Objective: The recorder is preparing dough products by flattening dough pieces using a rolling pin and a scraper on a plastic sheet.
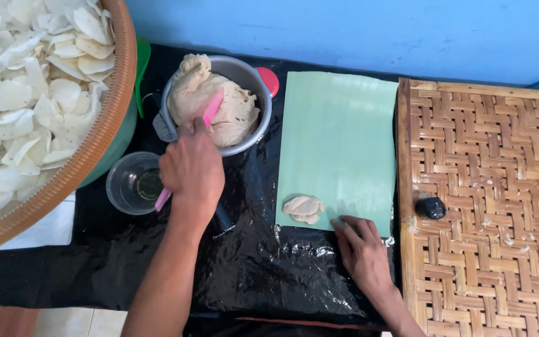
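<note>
My left hand [189, 171] grips a pink flat scraper [212, 111], whose blade digs into a big lump of pale dough [210, 103] in a metal bowl [258, 87]. My right hand [362, 248] lies flat, fingers spread, on the near edge of a light green sheet [344, 137]. A small flattened piece of dough [302, 208] rests on that sheet's near left corner, just left of my right fingers.
A woven round tray [104, 128] of thin white chips fills the upper left. A small clear cup [133, 183] stands by the bowl. Black plastic [251, 268] covers the surface. A woven bamboo mat [488, 206] with a small black object [431, 208] lies on the right.
</note>
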